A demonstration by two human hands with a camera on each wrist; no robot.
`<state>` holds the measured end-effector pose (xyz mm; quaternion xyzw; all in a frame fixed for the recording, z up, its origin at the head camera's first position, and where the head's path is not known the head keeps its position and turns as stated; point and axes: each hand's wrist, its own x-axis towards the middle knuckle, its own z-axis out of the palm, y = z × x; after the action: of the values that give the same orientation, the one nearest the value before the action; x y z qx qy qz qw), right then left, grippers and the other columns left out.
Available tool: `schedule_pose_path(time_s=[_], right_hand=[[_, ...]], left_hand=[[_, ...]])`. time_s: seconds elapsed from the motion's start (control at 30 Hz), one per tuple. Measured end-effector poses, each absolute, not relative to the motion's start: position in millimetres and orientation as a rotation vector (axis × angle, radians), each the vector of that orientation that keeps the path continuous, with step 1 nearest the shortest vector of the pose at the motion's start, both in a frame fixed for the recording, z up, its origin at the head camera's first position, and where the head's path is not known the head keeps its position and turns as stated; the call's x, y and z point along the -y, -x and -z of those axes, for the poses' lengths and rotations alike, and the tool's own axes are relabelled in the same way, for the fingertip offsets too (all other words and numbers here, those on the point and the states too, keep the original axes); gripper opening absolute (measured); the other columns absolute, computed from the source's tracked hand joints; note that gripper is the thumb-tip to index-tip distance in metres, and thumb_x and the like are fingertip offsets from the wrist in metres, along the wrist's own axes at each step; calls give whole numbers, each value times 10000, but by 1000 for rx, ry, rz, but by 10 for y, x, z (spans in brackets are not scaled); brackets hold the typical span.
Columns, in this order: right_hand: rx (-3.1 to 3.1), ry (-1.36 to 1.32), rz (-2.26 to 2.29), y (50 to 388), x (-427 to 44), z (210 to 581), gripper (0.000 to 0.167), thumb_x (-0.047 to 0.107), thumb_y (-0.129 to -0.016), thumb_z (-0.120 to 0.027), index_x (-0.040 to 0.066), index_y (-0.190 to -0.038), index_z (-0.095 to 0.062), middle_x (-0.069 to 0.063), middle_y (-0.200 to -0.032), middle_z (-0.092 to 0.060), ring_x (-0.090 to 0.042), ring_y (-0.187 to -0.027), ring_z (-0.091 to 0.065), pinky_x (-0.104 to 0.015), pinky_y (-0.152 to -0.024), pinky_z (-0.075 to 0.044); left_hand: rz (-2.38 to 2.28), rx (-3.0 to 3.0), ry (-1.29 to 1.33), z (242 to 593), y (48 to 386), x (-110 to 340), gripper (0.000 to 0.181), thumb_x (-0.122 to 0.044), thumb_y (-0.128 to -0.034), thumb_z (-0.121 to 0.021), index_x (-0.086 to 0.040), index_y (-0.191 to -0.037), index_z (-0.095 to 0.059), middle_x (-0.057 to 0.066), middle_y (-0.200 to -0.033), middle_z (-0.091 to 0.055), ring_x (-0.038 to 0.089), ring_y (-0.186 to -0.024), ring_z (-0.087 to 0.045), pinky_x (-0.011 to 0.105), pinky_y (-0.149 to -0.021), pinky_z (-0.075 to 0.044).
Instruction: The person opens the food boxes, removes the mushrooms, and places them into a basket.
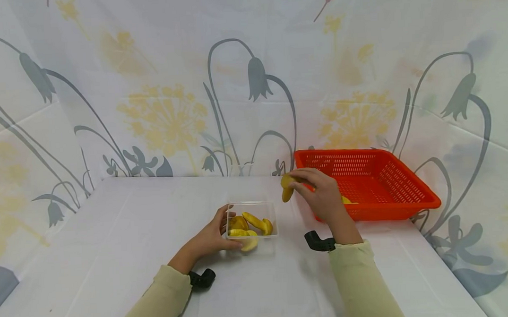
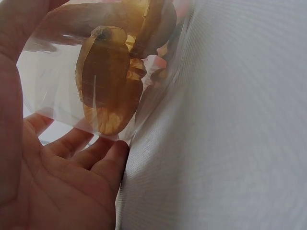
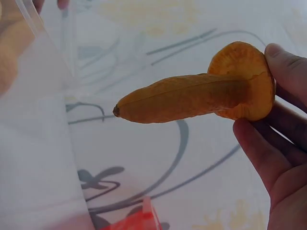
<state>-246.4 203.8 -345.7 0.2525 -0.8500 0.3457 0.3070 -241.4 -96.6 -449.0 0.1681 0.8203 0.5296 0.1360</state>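
My right hand (image 1: 321,195) pinches a yellow mushroom (image 1: 287,189) by its cap, between the clear box and the red basket. In the right wrist view that mushroom (image 3: 177,98) lies sideways, stem end pointing left, with thumb and fingertips on the cap's rim. On the table, my left hand (image 1: 209,238) grips a clear plastic box (image 1: 275,218) from its left side, thumb at the front. Several yellow mushrooms (image 1: 257,221) lie inside the box. Through its wall the left wrist view shows one mushroom (image 2: 108,76) close up; the left fingertips touch the box below it.
A red perforated plastic basket (image 1: 371,213) stands at the back right, with some yellow pieces (image 1: 346,200) near its front wall. White cloth covers the table (image 1: 126,249). A flower-printed curtain (image 1: 173,53) hangs behind. Black wrist mounts (image 1: 319,242) sit on both wrists.
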Motion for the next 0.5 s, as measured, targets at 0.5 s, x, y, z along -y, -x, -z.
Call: schedule_pose_path(time_s=[0.5], right_hand=[[2205, -392, -1007, 2502, -2511, 3431, 318, 243, -890, -689, 107, -1177, -696, -88, -1160, -687, -255, -1054, -669, -158, -892, -520]], left_hand=[[-1515, -2395, -474, 4483, 2405, 959, 1164, -361, -681, -882, -221, -1536, -106, 86, -1559, -319, 307, -1469, -272, 483, -1192, -252]])
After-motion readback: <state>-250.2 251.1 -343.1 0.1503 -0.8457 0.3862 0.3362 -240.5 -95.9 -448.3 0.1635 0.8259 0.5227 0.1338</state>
